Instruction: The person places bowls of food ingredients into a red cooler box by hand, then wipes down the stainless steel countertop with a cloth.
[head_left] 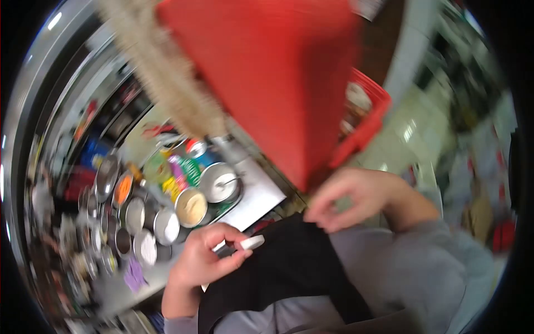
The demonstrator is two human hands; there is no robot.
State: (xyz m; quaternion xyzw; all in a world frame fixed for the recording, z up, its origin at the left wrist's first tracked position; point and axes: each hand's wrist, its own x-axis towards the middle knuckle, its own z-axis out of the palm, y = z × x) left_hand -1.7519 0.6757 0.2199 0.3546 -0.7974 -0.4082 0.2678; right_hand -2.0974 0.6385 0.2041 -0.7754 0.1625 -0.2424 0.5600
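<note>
Between the thumb and fingers of my left hand (208,256) is a small white round object (252,242), held in front of the black apron (278,267). My right hand (350,197) is beside the lower tip of a large red surface (267,72), its fingers curved and blurred; whether the fingertips pinch anything is too small to tell. Left of my left hand, metal bowls stand on the counter, among them one with pale yellow powder (191,208) and one with a spoon in it (218,182).
A red bin (371,125) with things inside stands behind the red surface. Colourful packets (177,172), a can (196,148) and a purple cloth (134,275) lie around the bowls. The metal counter edge (261,192) is near my hands. Tiled floor (411,125) shows at right.
</note>
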